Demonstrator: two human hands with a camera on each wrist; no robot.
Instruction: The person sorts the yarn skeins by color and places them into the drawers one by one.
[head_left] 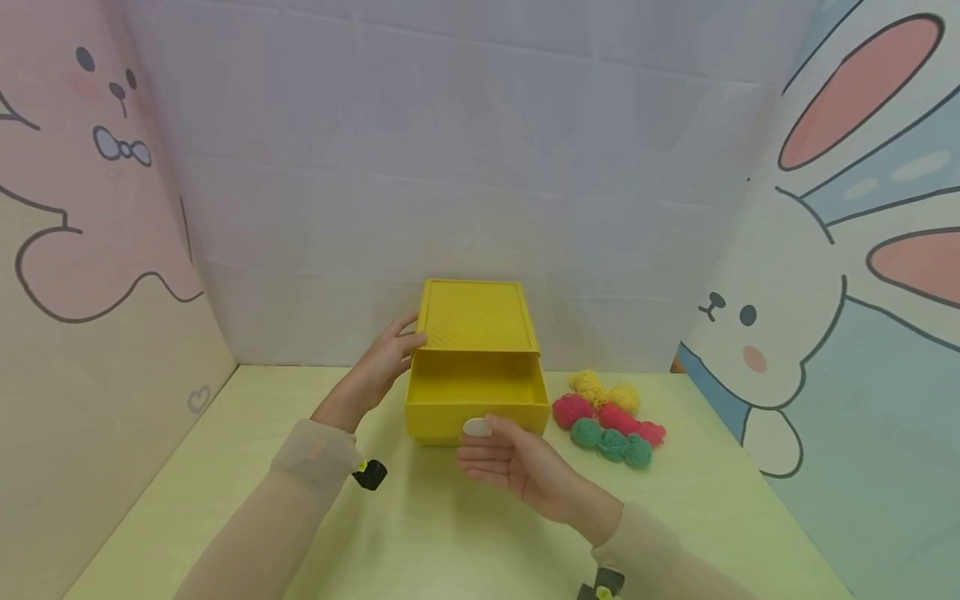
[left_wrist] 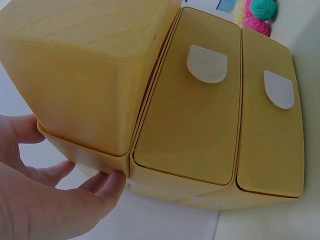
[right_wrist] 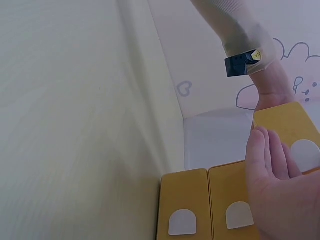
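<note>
A yellow drawer cabinet [head_left: 476,312] stands against the back wall, with its top drawer [head_left: 477,414] pulled out and the drawer's yellow inside showing. My left hand [head_left: 381,367] rests at the cabinet's left edge; in the left wrist view its spread fingertips [left_wrist: 116,182] touch the casing beside the pulled-out drawer. At the drawer front, my right hand [head_left: 525,467] has its thumb against the white handle [head_left: 477,427], with the other fingers straight below it. The right wrist view shows those fingers [right_wrist: 277,155] in front of the drawer; the thumb is hidden there.
Two lower drawers [left_wrist: 187,120] are closed, each bearing a white tab. Right of the cabinet lie yellow yarn [head_left: 588,386], pink-red yarn [head_left: 572,411] and green yarn balls [head_left: 613,446] on the pale table [head_left: 420,533]. Walls with cartoon animals [head_left: 757,333] flank the table.
</note>
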